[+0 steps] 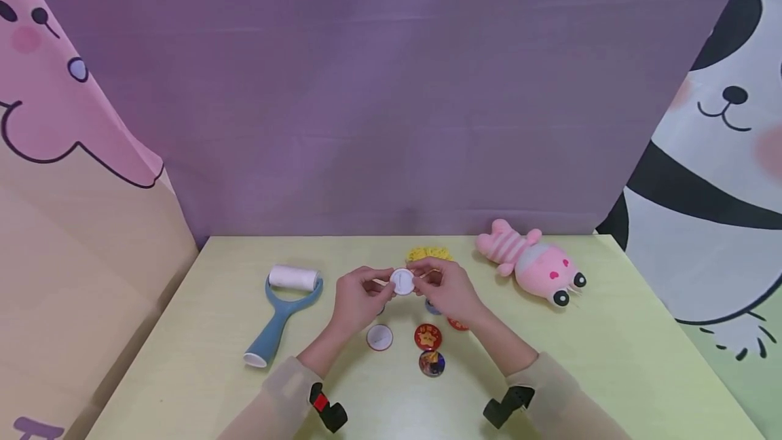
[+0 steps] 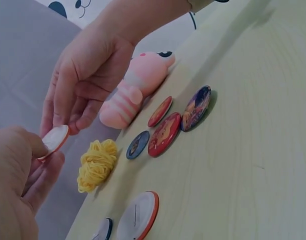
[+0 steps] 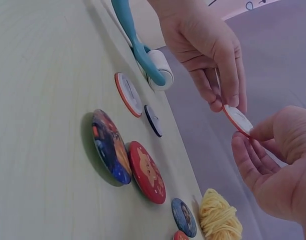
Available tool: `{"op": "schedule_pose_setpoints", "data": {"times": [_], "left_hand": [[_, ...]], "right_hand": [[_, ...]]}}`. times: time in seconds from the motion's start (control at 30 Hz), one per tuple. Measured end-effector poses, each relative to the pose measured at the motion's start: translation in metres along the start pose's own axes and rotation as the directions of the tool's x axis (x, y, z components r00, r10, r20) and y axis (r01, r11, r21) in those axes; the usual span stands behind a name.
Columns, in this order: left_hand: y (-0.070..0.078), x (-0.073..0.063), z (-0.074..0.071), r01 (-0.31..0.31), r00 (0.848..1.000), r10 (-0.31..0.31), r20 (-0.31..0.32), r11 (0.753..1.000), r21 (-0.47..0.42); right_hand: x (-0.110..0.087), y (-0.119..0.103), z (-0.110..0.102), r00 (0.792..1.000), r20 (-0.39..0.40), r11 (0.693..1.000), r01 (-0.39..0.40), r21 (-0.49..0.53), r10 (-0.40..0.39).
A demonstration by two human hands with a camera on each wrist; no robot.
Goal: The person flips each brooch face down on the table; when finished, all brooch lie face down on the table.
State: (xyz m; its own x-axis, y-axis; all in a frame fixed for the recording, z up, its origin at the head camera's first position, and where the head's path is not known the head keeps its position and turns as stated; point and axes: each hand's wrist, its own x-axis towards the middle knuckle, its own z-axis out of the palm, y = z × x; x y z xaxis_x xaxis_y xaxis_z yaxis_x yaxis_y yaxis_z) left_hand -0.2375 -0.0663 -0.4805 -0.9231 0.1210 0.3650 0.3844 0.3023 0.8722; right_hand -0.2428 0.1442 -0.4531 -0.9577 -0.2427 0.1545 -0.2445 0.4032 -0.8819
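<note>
A round pin badge, white back with a pin line toward me and an orange-red rim, is held above the table between both hands. My left hand pinches its left edge between thumb and fingers. On the opposite edge, my right hand pinches it too. Below lie a white-backed badge, a red badge with a yellow figure and a dark picture badge. A blue badge and another red badge lie near them. One more dark-rimmed badge lies back up.
A blue-handled lint roller lies on the table's left side. Behind the hands sits a bundle of yellow yarn. At the back right lies a pink plush toy. A purple cloth hangs behind the table.
</note>
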Motion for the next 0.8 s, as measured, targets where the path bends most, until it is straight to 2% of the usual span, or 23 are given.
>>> {"op": "schedule_pose_setpoints", "data": {"times": [0.1,0.27,0.47,0.63,0.8], "left_hand": [[0.003,-0.001,-0.001,0.019,0.999,-0.019,0.027,1.000,0.016],[0.004,-0.002,-0.001,0.049,0.994,-0.047,0.096,0.999,-0.013],[0.002,-0.002,0.000,0.049,0.989,-0.054,0.140,0.998,0.039],[-0.003,-0.003,0.002,0.009,0.983,-0.030,0.182,0.994,0.112],[-0.005,-0.006,0.004,-0.014,0.977,-0.023,0.213,0.985,0.172]], "right_hand": [[-0.001,0.001,0.002,1.000,-0.003,1.000,0.003,-0.003,-0.003],[-0.004,0.004,0.004,1.000,-0.014,0.999,0.005,-0.039,-0.005],[-0.005,0.008,0.003,0.996,0.038,0.988,0.079,-0.135,-0.074],[-0.007,0.011,0.004,0.983,0.115,0.962,0.168,-0.215,-0.146],[-0.006,0.016,0.009,0.973,0.136,0.918,0.224,-0.328,-0.189]]}}
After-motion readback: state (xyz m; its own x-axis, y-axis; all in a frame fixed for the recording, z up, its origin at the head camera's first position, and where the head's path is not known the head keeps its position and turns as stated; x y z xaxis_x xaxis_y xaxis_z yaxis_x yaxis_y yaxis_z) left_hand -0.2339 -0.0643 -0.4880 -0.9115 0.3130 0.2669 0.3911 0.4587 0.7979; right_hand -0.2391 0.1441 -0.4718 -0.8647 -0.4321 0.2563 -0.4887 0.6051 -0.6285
